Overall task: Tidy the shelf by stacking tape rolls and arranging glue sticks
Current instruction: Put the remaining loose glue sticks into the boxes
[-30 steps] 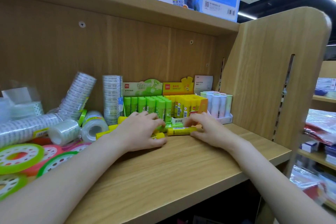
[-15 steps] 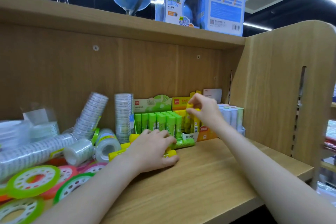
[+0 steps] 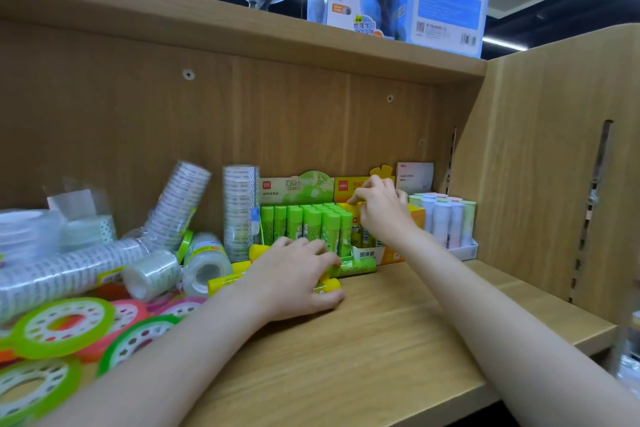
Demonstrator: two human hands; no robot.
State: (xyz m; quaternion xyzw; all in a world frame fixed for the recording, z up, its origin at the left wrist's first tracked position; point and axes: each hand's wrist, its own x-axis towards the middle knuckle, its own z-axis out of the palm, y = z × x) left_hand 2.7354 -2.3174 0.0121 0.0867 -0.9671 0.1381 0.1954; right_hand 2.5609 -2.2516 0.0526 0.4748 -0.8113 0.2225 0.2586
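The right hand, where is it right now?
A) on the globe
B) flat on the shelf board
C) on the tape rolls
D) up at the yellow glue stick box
D: the right hand is raised over the yellow glue stick box, fingers curled at its top, while the left hand rests on loose glue sticks lying on the shelf.
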